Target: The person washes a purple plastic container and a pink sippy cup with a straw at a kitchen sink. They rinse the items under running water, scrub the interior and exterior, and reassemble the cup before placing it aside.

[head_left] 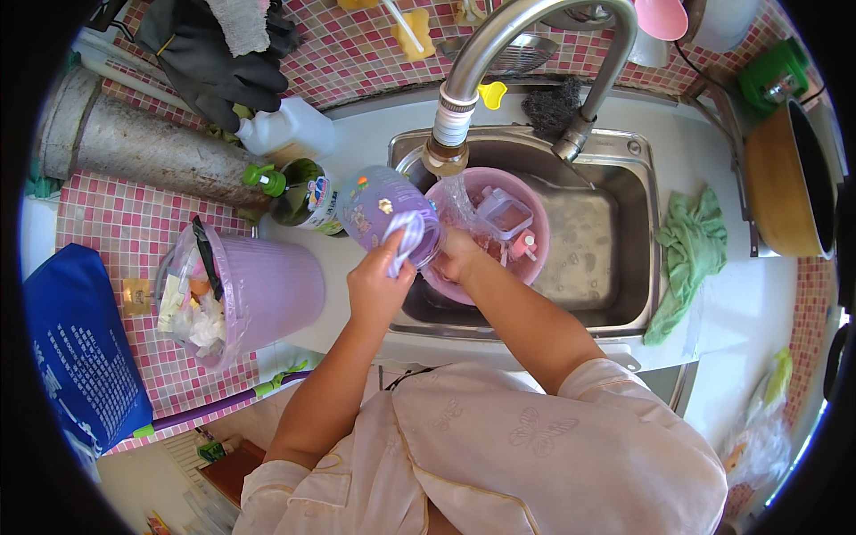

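Note:
A translucent purple plastic bottle [378, 202] with small stickers lies tilted beside the sink's left rim, its open mouth facing down and right. My left hand [380, 284] grips a purple-and-white striped strap or cloth [406, 233] against the bottle's mouth end. Close by that mouth, over the basin's left side, is my right hand [457, 255]; its fingers are partly hidden, so its hold is unclear. Water [457, 199] runs from the steel faucet [461, 77] into a pink basin [543, 224]. Inside sit a clear purplish plastic box-like part [506, 214] and a pink plastic piece [523, 245].
The basin stands in a steel sink [582, 247]. Left are a green pump bottle [304, 197], a white jug [287, 130] and a lilac trash bin [274, 287]. A green cloth [692, 254] lies right; a black scouring pad [552, 107] sits behind the sink.

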Action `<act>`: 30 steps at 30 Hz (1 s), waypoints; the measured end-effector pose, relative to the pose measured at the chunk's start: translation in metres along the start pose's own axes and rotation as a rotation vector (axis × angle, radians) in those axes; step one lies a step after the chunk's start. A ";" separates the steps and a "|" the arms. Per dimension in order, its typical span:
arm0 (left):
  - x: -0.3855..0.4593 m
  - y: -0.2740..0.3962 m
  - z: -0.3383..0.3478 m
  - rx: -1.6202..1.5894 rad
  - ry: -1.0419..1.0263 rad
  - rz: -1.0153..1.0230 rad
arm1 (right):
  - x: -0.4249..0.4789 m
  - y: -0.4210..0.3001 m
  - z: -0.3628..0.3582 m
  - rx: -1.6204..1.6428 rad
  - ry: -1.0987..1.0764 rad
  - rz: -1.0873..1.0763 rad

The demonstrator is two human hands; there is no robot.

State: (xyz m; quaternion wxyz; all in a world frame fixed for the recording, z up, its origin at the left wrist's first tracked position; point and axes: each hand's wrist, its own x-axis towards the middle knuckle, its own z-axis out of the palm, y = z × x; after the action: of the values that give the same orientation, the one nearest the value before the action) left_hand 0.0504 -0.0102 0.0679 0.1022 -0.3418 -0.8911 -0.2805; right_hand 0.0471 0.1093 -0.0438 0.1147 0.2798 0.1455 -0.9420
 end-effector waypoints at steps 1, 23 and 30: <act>0.000 -0.006 0.003 -0.070 0.046 -0.077 | 0.000 -0.003 0.000 -0.030 0.053 0.030; -0.001 -0.032 -0.046 -0.949 0.118 -0.948 | 0.031 0.031 -0.072 -2.237 0.092 -0.566; -0.017 -0.034 -0.037 -1.028 0.052 -0.910 | -0.022 -0.019 -0.044 -1.317 0.303 -0.741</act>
State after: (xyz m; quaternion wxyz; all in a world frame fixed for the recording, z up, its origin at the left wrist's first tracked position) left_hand 0.0399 -0.0610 0.0772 -0.1798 0.0684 -0.6970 -0.6907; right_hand 0.0815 0.1451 -0.0628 -0.0867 0.2125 0.7745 -0.5894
